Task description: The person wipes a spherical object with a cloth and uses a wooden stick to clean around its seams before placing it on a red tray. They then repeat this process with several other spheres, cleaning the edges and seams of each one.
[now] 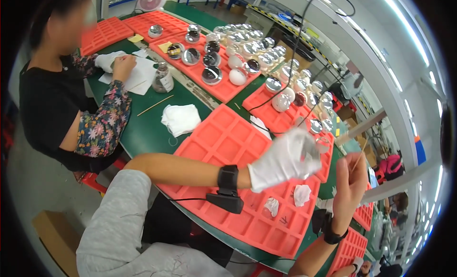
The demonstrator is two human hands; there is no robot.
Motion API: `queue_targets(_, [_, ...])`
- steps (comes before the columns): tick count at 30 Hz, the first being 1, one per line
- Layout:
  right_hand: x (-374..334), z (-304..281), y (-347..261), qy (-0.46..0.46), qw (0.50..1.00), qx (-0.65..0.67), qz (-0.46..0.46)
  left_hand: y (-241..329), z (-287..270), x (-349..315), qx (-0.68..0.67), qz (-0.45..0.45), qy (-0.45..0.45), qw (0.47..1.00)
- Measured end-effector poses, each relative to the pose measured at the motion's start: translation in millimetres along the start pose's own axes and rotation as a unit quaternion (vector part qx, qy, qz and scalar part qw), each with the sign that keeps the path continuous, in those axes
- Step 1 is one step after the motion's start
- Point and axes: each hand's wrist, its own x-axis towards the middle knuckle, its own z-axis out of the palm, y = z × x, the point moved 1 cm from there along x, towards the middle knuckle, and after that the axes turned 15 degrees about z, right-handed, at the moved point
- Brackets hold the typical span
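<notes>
My left hand (281,160), in a white glove, is closed around a clear, rounded glass piece (312,158). Motion blurs both, so the piece's full shape does not show. To the right of it, my bare right hand (350,182) is raised with a thin wooden stick (360,155) pinched in its fingers, apart from the glass. Beneath my hands lies a red compartment tray (228,139) with two crumpled white wads (302,195) in it. A black wristband with a cable sits on my left wrist.
Red trays (223,89) bearing shiny glass domes (212,75) spread across the far side of the green table (157,110). A white cloth (181,120), another wooden stick (154,105) and a glass bottle (163,79) lie leftward. A co-worker (52,91) sits at the left. A cable hangs ahead.
</notes>
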Motion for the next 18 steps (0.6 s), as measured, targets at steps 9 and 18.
queue_targets(9, [-9,64,117,-0.140,0.965,0.193,0.109,49,-13,8,-0.111,0.064,0.070,0.989])
queue_targets(18, [-27,59,148,0.115,0.832,0.526,0.135,30,0,-9,0.310,0.355,-0.061,0.880])
